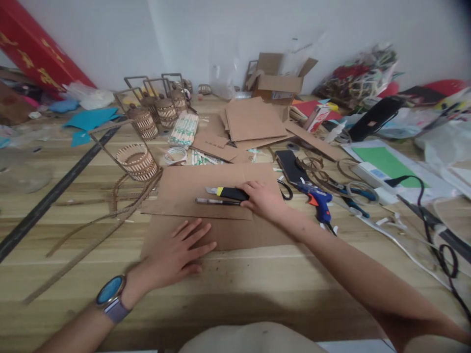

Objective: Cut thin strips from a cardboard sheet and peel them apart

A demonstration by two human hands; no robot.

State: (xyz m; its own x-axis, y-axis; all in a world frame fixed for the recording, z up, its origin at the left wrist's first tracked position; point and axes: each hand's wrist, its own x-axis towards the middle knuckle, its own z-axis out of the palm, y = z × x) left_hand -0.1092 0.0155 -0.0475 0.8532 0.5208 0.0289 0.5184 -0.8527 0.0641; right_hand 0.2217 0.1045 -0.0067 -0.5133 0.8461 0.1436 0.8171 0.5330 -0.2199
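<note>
My left hand (176, 252) lies with fingers spread, palm down, at the lower edge of a flat cardboard sheet (221, 234). A second cardboard piece (180, 181) rests on top of that sheet. My right hand (263, 198) has its fingers closed over the handle end of a black and yellow utility knife (231, 193), whose blade points left. Just below the knife lies a dark pen (217, 201), its right end reaching to the right hand. Part of a pair of scissors (286, 189), a black handle loop, shows beside the right hand.
Right of the cardboard are a phone (292, 165), a blue glue gun (322, 201) and coiled strips (316, 169). On the left stand a small woven basket (138, 164) and long brown strips (121, 215). Behind are stacked cardboard (253, 120), a stick bundle (184, 130) and an opened box (277, 84).
</note>
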